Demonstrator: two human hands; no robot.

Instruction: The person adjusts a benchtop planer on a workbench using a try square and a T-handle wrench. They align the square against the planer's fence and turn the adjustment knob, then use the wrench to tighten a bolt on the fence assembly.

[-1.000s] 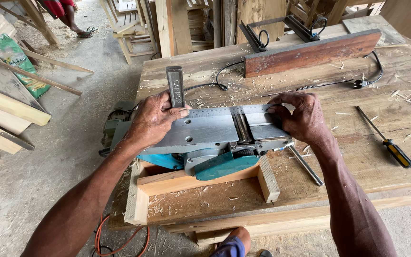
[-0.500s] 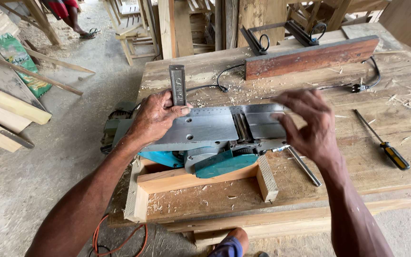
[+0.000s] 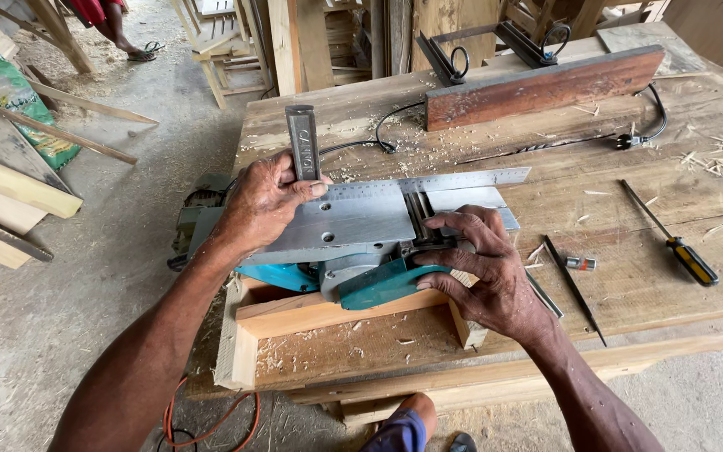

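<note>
Teal-bodied electric planer (image 3: 353, 243) lying sole-up in a wooden cradle (image 3: 294, 322), both hands on it.

Its grey metal sole faces the camera, with the dark cutter slot crosswise a little past the middle; the teal housing shows beneath, resting on the pale wooden cradle at the near edge of the plank surface (image 3: 629, 276). The left hand (image 3: 265, 201) lies flat on the sole at 9 o'clock, thumb pressing a steel square (image 3: 353, 172) whose blade runs along the sole's far edge and whose dark stock stands up at 11 o'clock. The right hand (image 3: 487, 272) sits at 4 o'clock of the planer, fingers spread and curled over the slot and housing, not clamped shut. A yellow-handled screwdriver (image 3: 671, 238) lies well apart at 3 o'clock.
</note>
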